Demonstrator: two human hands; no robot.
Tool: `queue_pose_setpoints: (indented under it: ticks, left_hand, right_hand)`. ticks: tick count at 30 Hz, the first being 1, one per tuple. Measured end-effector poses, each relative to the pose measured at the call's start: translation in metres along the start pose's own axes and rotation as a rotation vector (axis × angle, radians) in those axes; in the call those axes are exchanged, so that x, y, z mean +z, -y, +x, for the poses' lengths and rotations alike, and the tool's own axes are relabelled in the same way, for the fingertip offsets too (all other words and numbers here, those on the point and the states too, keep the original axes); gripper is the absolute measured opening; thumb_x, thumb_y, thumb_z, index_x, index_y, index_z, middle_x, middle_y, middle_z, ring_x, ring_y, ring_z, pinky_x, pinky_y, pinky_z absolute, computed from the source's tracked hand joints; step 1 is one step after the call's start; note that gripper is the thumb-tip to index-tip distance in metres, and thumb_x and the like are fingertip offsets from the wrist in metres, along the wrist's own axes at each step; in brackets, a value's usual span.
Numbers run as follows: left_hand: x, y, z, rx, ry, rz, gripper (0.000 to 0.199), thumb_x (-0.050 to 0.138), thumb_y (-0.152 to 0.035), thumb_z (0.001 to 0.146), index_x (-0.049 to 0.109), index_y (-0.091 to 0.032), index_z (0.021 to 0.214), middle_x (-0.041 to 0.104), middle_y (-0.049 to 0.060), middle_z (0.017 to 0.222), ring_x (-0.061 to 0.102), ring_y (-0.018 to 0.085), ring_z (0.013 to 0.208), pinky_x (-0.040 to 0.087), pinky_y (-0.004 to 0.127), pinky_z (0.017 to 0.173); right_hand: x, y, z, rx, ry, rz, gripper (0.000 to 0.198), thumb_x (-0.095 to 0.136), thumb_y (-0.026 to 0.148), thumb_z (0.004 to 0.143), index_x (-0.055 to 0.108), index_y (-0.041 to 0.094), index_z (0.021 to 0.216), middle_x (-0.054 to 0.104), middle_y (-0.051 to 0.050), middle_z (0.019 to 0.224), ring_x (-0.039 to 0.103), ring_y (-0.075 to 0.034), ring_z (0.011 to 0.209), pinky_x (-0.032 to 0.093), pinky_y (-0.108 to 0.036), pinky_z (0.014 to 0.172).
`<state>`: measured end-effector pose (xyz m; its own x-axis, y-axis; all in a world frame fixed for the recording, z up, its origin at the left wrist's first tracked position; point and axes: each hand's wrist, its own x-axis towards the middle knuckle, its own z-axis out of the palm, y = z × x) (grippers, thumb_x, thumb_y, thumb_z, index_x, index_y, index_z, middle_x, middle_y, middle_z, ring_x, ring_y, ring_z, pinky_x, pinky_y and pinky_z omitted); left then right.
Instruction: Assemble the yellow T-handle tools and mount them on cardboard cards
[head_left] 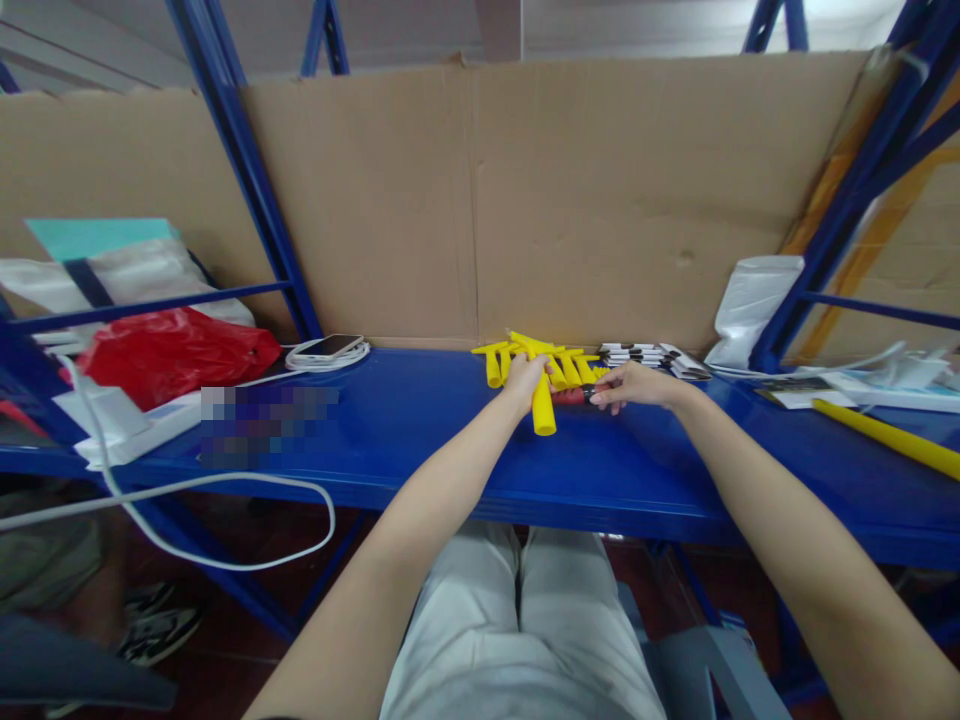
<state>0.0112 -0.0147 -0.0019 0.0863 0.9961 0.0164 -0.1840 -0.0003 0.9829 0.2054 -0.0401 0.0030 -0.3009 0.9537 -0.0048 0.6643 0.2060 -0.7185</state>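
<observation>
My left hand (527,380) is closed around a yellow tube-like piece (544,415), whose wide round end points toward me. Several similar yellow pieces (570,372) lie side by side just behind it on the blue table. My right hand (630,386) is closed, fingertips on the black end of a slim red-and-black object (571,397). This object lies low beside the yellow tube, its left part hidden behind the tube; its exact kind does not show.
The blue table (420,440) has cardboard panels (600,200) along its back. Folded black-and-white items (652,357) lie behind my right hand. A phone (334,346) on coiled white cable, a red bag (180,350) and a power strip (161,420) sit left. A yellow rod (892,440) lies right.
</observation>
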Motion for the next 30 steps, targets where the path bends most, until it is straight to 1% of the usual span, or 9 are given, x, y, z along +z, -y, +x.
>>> queue_pose_setpoints:
  ticks: [3,5,7,12,17,20,22,26,30]
  left_hand:
    - [0.000,0.001,0.001,0.013,-0.010,-0.027,0.016,0.047,-0.005,0.078,0.042,-0.019,0.073,0.048,-0.007,0.056,0.041,0.005,0.033,0.034,0.018,0.036]
    - [0.000,0.002,0.002,0.010,-0.016,-0.033,0.016,0.047,-0.005,0.078,0.042,-0.019,0.072,0.047,-0.007,0.056,0.041,0.005,0.034,0.036,0.018,0.037]
    - [0.000,0.001,0.003,0.003,-0.028,-0.032,0.016,0.047,-0.005,0.078,0.043,-0.019,0.072,0.048,-0.006,0.058,0.042,0.005,0.036,0.038,0.019,0.038]
    - [0.000,0.000,0.003,-0.035,-0.041,-0.004,0.015,0.048,-0.002,0.075,0.049,-0.017,0.076,0.049,-0.005,0.062,0.042,0.005,0.039,0.038,0.018,0.037]
    - [0.001,0.005,0.006,-0.029,-0.023,0.045,0.023,0.050,-0.003,0.074,0.056,-0.014,0.093,0.059,0.001,0.075,0.050,0.007,0.045,0.047,0.021,0.046]
    - [0.002,0.009,0.007,-0.012,0.017,0.074,0.032,0.052,-0.002,0.074,0.055,-0.014,0.103,0.063,0.006,0.089,0.059,0.010,0.054,0.052,0.024,0.054]
    - [0.003,0.010,0.006,0.009,0.031,0.076,0.039,0.051,0.000,0.074,0.052,-0.016,0.109,0.063,0.006,0.094,0.062,0.011,0.059,0.054,0.023,0.056]
    - [0.003,0.010,0.002,0.034,0.019,0.089,0.052,0.050,0.002,0.075,0.040,-0.021,0.122,0.062,0.006,0.104,0.061,0.008,0.056,0.053,0.020,0.051]
    - [0.003,0.008,0.000,0.026,0.015,0.114,0.060,0.049,0.000,0.078,0.028,-0.025,0.129,0.060,0.006,0.110,0.061,0.007,0.054,0.047,0.016,0.044]
  right_hand:
    - [-0.007,-0.001,-0.003,-0.011,-0.131,0.077,0.049,0.077,0.059,0.054,0.065,0.016,0.073,0.060,0.000,0.056,0.048,-0.009,0.047,0.035,-0.023,0.046]
    - [-0.009,-0.001,-0.004,-0.040,-0.248,0.153,0.049,0.075,0.061,0.058,0.061,0.017,0.071,0.050,0.004,0.047,0.040,-0.007,0.042,0.029,-0.022,0.042]
    - [-0.010,0.000,-0.004,-0.067,-0.384,0.263,0.048,0.074,0.062,0.061,0.056,0.018,0.069,0.043,0.006,0.043,0.037,-0.006,0.040,0.027,-0.021,0.040]
    - [-0.013,0.006,-0.001,-0.118,-0.704,0.565,0.044,0.076,0.053,0.065,0.046,0.021,0.066,0.044,0.005,0.048,0.042,-0.007,0.039,0.033,-0.021,0.037]
    - [-0.019,0.007,0.001,-0.116,-0.969,0.735,0.040,0.078,0.039,0.064,0.043,0.021,0.062,0.043,0.007,0.047,0.033,-0.004,0.032,0.025,-0.018,0.027]
    - [-0.022,0.007,0.000,-0.102,-1.040,0.803,0.035,0.077,0.029,0.066,0.044,0.020,0.061,0.044,0.008,0.046,0.032,-0.003,0.030,0.023,-0.017,0.026]
    - [-0.022,0.007,-0.001,-0.110,-1.070,0.832,0.032,0.075,0.024,0.067,0.044,0.019,0.060,0.044,0.008,0.046,0.031,-0.003,0.030,0.023,-0.017,0.025]
    - [-0.025,0.006,0.000,-0.171,-1.126,0.864,0.032,0.073,0.021,0.069,0.042,0.020,0.060,0.041,0.009,0.045,0.029,-0.003,0.030,0.025,-0.017,0.026]
    - [-0.030,-0.001,0.005,-0.230,-1.208,0.897,0.034,0.071,0.027,0.073,0.039,0.021,0.063,0.040,0.010,0.048,0.032,-0.004,0.031,0.029,-0.018,0.028]
